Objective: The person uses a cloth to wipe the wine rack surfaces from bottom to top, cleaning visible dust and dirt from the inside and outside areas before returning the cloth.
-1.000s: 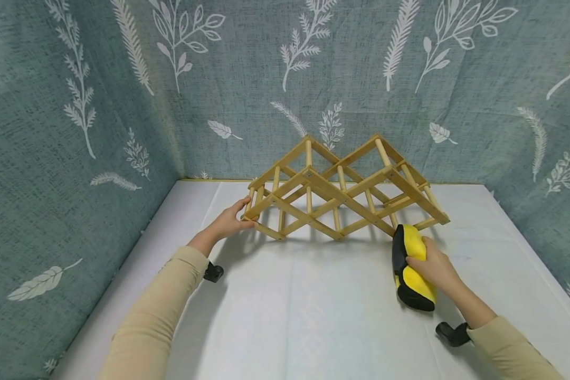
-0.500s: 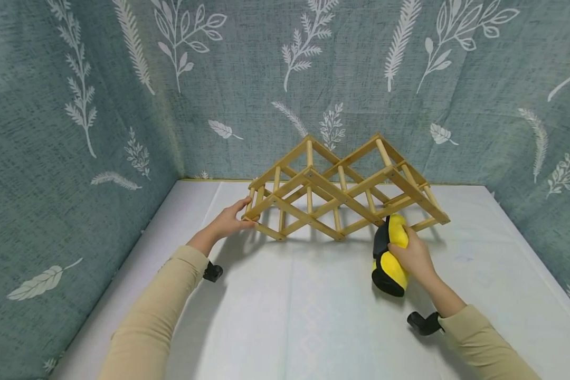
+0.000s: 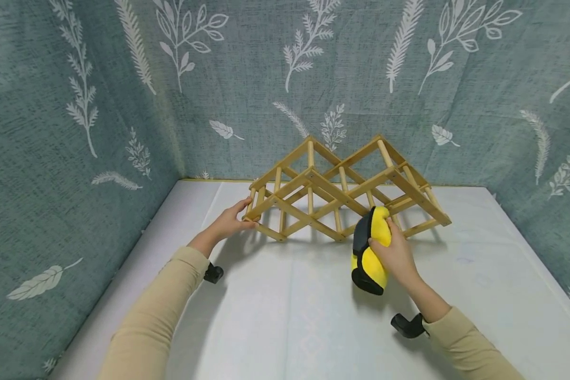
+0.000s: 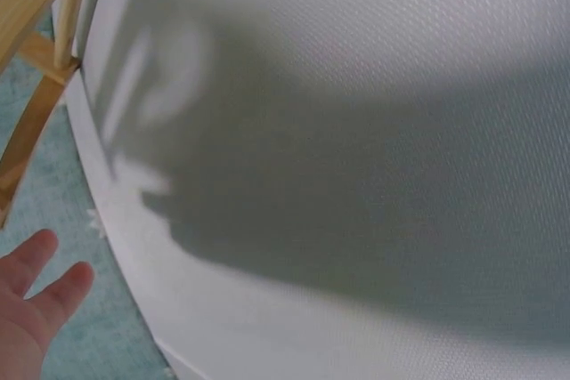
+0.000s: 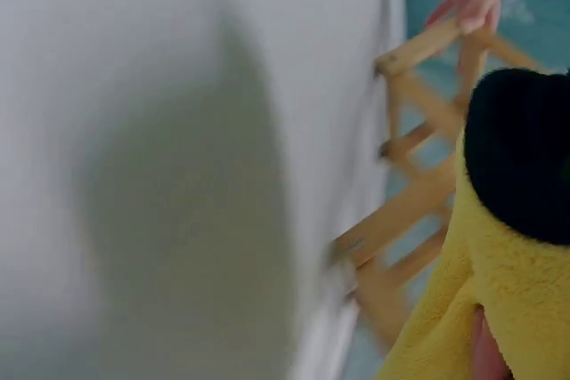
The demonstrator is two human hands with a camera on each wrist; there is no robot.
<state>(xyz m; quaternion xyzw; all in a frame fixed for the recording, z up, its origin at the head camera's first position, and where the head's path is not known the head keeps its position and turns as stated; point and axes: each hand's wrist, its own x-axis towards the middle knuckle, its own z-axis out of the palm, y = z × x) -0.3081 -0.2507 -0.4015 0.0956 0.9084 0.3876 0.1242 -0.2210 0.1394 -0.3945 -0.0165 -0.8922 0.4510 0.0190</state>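
A folding wooden wine rack (image 3: 312,198) with crossed slats and round dowels stands on the white table in a zigzag shape. At its left end, my left hand (image 3: 228,220) holds the end frame between thumb and fingers; two fingers (image 4: 58,295) of it show spread in the left wrist view. My right hand (image 3: 396,253) grips a soft, fuzzy yellow-and-black plush piece (image 3: 374,258), kept upright before the rack's right half. That piece covers part of the lower slats in the head view. From the right wrist, its fuzzy yellow side and black end (image 5: 525,153) fill the right edge.
Blue-green cloth (image 3: 247,68) with white leaf prints hangs behind and at the sides of the white tabletop (image 3: 247,327). Black wrist-worn camera mounts (image 3: 407,325) sit near both cuffs. The rack's right end (image 3: 444,219) lies beyond my right hand.
My right hand and the plush piece have moved left along the rack's front, and slightly up in the view. The left hand and rack stay where they were.
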